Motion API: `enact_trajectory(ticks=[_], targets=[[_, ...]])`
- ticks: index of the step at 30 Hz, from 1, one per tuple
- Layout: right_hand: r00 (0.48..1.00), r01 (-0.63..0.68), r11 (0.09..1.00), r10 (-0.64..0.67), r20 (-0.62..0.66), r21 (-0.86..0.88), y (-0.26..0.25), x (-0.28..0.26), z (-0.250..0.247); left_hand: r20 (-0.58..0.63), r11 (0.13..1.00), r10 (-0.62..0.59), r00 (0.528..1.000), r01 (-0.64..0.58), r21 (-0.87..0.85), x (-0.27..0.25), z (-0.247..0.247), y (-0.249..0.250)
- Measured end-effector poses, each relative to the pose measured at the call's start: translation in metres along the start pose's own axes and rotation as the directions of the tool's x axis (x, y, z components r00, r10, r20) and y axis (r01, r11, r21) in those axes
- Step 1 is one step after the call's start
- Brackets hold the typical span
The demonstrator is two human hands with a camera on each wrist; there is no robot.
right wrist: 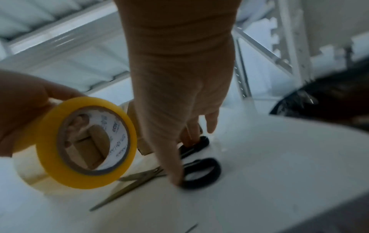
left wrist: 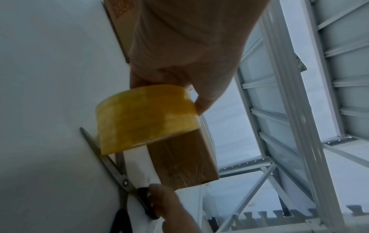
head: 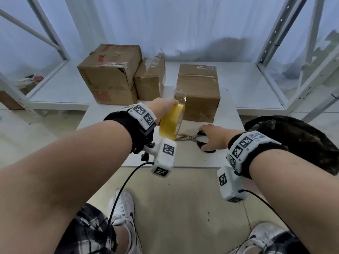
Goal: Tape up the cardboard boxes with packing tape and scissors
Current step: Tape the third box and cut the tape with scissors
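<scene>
While the left hand (head: 164, 107) is gripping the roll of packing tape (head: 172, 123) up off the worktop (head: 225, 114), fingers curled over its rim and thumb on the far side, a clear strip is running from the roll up to the near left corner of the nearest cardboard box (head: 199, 92). That box is sitting on the worktop just beyond both hands, slightly right of centre, its top already crossed by glossy, wrinkled tape. The scissors (head: 190, 138) are lying flat on the worktop directly under the roll, their long axis running left to right: steel blades pointing left and slightly parted, black plastic loops at the right. The right hand (head: 213, 137) is resting on those loops, and in the right wrist view its fingertips (right wrist: 191, 140) are dipping into the far loop while the thumb is touching the near one; whether it is truly gripping yet cannot be told. Judging from this, the right hand is by far the nearer to the scissors, and the coming move looks like lifting them leftward and up to the taut strip. Farther back on the left, two more boxes (head: 110, 72) are standing together, dull brown card with crumpled tape. At the right, a black bag (head: 293, 140) is sitting just beside the worktop.
</scene>
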State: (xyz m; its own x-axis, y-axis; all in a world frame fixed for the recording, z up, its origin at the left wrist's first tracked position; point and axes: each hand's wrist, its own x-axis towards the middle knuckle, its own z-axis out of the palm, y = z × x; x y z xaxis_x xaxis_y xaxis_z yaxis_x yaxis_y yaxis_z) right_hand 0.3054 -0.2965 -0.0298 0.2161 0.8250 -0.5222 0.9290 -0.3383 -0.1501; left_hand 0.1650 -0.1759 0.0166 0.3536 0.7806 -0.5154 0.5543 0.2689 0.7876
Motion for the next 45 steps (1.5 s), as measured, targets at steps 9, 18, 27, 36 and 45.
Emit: enact_trajectory(ticks=[9,18,27,36,45], targets=[[0.999,-0.008,0.991,0.013,0.034,-0.136,0.007,0.004,0.006,0.032,0.982,0.043,0.999,-0.048,0.184,0.005,-0.010,-0.005],[0.998,0.003,0.982,0.007,0.055,-0.188,-0.003,-0.014,-0.026,-0.017,0.942,0.203,0.979,-0.190,0.278,-0.003,-0.010,-0.009],[0.994,-0.078,0.958,0.054,0.094,0.276,0.019,-0.047,-0.058,-0.040,0.964,0.213,0.976,-0.203,0.172,-0.018,-0.008,-0.012],[0.997,-0.058,0.945,0.041,0.058,0.323,0.027,-0.053,-0.059,0.012,0.946,0.272,0.962,-0.270,0.178,-0.018,-0.008,-0.016],[0.987,-0.002,0.970,0.040,-0.154,0.242,0.036,-0.051,-0.089,0.027,0.825,0.406,0.913,-0.380,0.419,0.014,-0.020,0.013]])
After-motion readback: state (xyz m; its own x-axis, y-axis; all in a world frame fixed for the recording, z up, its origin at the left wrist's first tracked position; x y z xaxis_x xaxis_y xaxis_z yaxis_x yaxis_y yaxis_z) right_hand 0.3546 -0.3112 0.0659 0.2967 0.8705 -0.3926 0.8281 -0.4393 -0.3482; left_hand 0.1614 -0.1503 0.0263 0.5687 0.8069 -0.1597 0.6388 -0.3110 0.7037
